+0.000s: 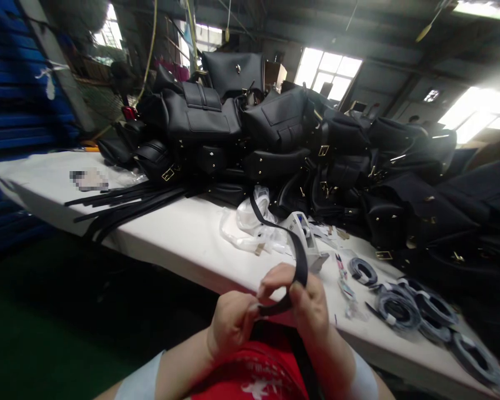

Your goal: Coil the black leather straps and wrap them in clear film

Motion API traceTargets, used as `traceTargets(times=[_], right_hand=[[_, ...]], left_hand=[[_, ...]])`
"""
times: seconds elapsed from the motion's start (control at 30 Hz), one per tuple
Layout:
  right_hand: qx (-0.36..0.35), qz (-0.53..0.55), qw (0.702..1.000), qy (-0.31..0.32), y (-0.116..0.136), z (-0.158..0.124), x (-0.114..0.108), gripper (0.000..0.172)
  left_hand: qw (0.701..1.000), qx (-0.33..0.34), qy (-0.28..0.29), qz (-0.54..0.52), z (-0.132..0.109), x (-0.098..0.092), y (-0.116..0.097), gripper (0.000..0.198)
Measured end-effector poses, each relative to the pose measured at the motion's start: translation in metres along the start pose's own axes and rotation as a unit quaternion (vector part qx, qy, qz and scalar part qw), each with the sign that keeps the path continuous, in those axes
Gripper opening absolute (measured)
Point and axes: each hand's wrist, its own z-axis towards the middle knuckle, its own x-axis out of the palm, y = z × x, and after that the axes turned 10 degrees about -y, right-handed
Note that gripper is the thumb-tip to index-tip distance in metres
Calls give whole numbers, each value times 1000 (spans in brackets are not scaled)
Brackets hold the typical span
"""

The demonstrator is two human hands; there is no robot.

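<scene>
A black strap runs in a curve through both hands, close in front of my body. My left hand is closed on its end, fingers pinched together. Further along, my right hand grips the strap between thumb and fingers. From there the strap arcs up past a white tape dispenser toward the bags. Another length of black strap hangs down over the red apron. Crumpled clear plastic lies on the table beyond my hands.
Black handbags with gold buckles are piled along the back of the white table. Loose black straps lie at the left. Coiled straps and small snips are at the right. Blue stacked panels stand far left.
</scene>
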Motion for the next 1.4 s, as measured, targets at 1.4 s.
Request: traceTargets(times=[1.4], right_hand=[[247,49,966,51,-70,-13,31,46]], left_hand=[[991,-125,-37,37,14,4,10,36]])
